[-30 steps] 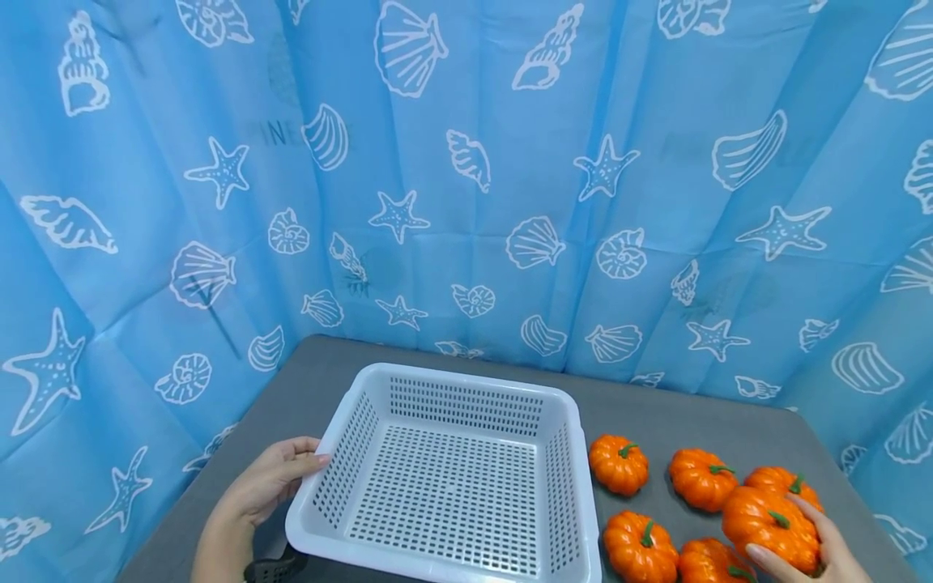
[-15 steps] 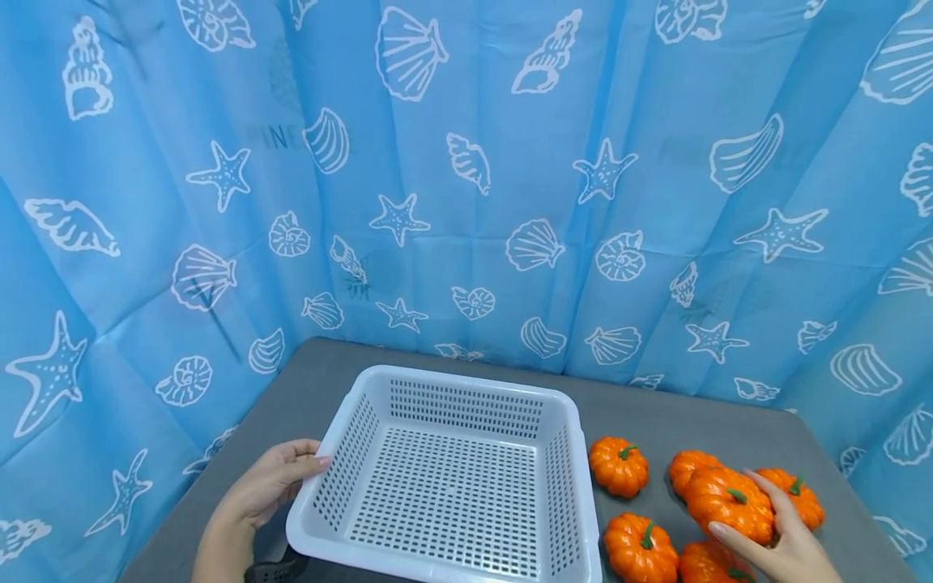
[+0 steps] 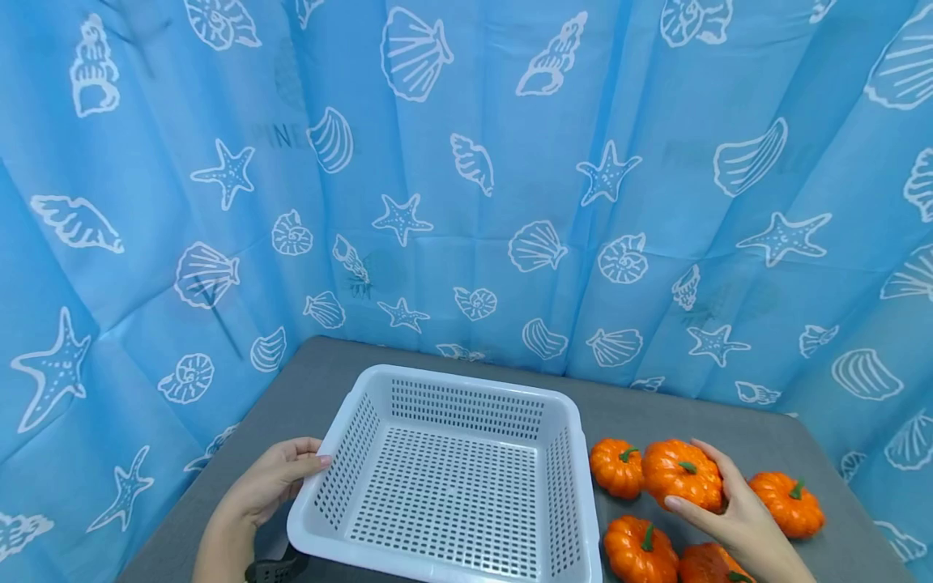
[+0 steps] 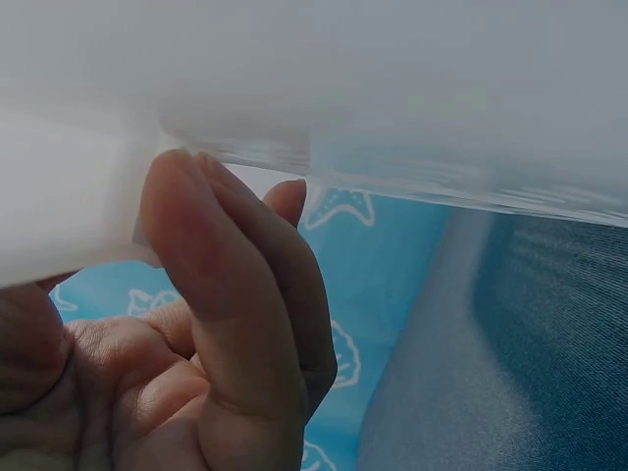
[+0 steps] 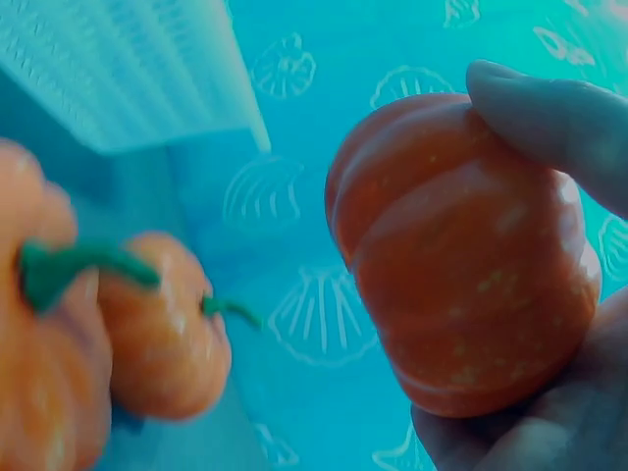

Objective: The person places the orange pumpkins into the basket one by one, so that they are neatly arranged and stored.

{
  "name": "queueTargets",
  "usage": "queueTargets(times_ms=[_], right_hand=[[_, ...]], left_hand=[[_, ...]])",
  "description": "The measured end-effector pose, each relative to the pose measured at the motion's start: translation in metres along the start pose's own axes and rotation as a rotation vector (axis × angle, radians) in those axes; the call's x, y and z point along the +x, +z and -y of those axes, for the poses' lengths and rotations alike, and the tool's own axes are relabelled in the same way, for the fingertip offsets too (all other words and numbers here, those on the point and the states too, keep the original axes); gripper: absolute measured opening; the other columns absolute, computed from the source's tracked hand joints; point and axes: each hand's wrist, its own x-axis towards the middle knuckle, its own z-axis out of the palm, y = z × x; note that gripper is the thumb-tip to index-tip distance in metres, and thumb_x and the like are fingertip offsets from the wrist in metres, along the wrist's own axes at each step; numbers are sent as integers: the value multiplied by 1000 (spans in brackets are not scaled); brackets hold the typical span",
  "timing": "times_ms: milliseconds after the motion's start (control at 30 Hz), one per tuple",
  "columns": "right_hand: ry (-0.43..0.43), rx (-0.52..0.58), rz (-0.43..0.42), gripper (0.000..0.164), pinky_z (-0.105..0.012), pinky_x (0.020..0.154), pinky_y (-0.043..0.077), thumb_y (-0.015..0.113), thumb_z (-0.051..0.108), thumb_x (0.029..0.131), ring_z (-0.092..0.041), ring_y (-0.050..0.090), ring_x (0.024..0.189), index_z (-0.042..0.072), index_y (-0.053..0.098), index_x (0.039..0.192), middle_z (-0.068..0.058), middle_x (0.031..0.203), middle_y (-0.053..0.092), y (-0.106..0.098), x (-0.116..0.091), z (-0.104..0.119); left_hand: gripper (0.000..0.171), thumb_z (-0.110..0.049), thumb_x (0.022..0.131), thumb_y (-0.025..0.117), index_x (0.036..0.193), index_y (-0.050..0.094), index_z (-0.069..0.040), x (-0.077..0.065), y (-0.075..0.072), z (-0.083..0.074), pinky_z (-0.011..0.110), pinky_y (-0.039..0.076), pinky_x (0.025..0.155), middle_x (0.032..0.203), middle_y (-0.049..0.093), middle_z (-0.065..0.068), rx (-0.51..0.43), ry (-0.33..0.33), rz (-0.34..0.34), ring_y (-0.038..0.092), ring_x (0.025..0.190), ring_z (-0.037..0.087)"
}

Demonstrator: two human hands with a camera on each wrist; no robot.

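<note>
The back and both sides are closed by a light blue curtain (image 3: 437,174), on which white starfish (image 3: 607,172) and seashells (image 3: 415,55) are printed. Folds are seen in the cloth, and faint darker lettering (image 3: 277,136) can be noticed. In front, a grey table top (image 3: 306,389) with rounded far corners is softly lit.

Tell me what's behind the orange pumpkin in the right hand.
Beyond the held pumpkin, the head view shows gray tabletop and the blue seashell-print curtain; whatever lies directly behind it and the right hand is covered.
</note>
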Motion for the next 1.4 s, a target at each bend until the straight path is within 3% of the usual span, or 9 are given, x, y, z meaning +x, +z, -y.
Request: queueTargets(times_ms=[167,333,400,733,1067,1400], right_hand=[[-104,-6,-28,85,-23,75,52,63,31,91,-24,50,110,5,6,149,-25,142,29,13,4,13],[-185,10,-16,80,-22,75,51,63,25,91,-23,51,110,6,10,148,-25,141,31,23,9,26],[-206,27,-7,79,-22,76,51,63,23,91,-30,48,113,6,11,148,-25,141,31,26,11,31],[-235,64,41,81,-36,85,51,67,25,88,-33,47,115,11,14,148,-22,141,34,41,19,53],[-269,43,56,82,-38,84,52,72,27,83,-31,50,110,13,20,146,-20,137,41,59,26,68],[-381,61,124,83,-33,80,53,75,22,80,-28,54,104,8,24,144,-21,131,45,76,37,83]], left_hand=[[44,-19,96,55,120,44,16,-1,-1,1,41,58,76,100,69,11,0,-4,-2,69,89,28],[45,-20,96,55,121,44,15,-1,-1,1,41,58,76,100,68,11,-3,-8,-3,69,89,26],[45,-20,96,55,121,44,15,0,-1,1,41,57,77,101,68,11,-2,-8,-4,69,90,26],[44,-20,96,55,121,44,14,2,0,0,41,57,77,99,68,9,-5,-9,-13,69,89,24],[45,-21,95,56,121,45,14,2,0,2,41,58,76,100,67,11,9,-13,-24,69,89,25],[45,-21,96,55,121,44,15,3,1,2,40,58,75,100,67,11,16,-1,-35,69,87,24]])
